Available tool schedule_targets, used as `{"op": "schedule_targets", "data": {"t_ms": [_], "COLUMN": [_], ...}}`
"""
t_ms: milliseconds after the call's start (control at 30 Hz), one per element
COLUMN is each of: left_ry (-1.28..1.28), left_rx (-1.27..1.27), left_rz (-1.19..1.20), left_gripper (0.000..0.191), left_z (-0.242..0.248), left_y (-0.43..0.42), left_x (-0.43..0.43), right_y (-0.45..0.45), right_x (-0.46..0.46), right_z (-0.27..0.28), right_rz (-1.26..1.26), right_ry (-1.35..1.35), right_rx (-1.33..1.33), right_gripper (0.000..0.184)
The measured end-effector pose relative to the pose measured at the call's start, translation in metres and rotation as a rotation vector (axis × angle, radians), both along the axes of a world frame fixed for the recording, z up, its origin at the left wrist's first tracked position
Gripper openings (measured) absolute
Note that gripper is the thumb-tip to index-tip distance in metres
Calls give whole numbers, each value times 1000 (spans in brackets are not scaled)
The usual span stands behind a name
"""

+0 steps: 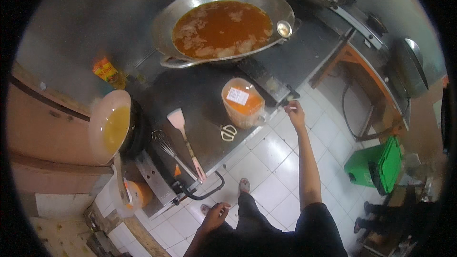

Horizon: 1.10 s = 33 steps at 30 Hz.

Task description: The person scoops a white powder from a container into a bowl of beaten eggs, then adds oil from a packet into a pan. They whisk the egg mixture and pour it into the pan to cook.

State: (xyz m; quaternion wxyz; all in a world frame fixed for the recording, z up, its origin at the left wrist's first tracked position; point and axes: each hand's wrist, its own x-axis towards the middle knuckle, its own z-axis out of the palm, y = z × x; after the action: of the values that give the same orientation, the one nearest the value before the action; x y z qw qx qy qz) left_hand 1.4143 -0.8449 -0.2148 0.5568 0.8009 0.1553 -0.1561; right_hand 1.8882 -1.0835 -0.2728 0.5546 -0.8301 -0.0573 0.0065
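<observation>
My right hand reaches forward to the stove's front edge, its fingers bent beside the burner's control end. Whether they grip a part there cannot be told. My left hand hangs low by my body, loosely curled, with nothing plainly in it. A large metal wok on the stove holds reddish-brown liquid with pale foam; a ladle rests at its right side. Left of my right hand stands a translucent plastic jug with orange contents and a white label bearing writing.
Scissors, a pink spatula and a wire whisk lie on the stovetop. A pan with yellow liquid sits left, its handle protruding. A black bar handle juts forward. A green bin and another person's legs are right.
</observation>
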Motion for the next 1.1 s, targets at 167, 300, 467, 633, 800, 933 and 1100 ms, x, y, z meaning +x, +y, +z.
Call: {"op": "schedule_targets", "data": {"t_ms": [167, 300, 467, 633, 800, 933, 1100], "left_ry": [13, 113, -61, -251, -191, -87, 240], "left_rx": [91, 211, 263, 216, 329, 189, 163], "left_rz": [105, 139, 103, 217, 408, 705, 793], "left_gripper": [20, 21, 21, 23, 25, 29, 38], "left_z": [11, 4, -19, -13, -13, -20, -39], "left_y": [14, 32, 28, -15, -81, -168, -290], "left_x": [0, -4, 20, 57, 75, 62, 2], "right_y": [8, 1, -5, 6, 3, 2, 3], "right_x": [28, 29, 47, 56, 73, 79, 64], "right_z": [2, 3, 3, -2, -11, -26, -48], "right_rz": [148, 479, 766, 1092, 1216, 1093, 920], "right_ry": [-543, -786, -1149, -1087, -1198, -1256, -1318], "right_rx": [-801, -1288, -1479, -1475, -1445, -1445, -1965], "right_gripper": [21, 15, 25, 23, 18, 17, 26]}}
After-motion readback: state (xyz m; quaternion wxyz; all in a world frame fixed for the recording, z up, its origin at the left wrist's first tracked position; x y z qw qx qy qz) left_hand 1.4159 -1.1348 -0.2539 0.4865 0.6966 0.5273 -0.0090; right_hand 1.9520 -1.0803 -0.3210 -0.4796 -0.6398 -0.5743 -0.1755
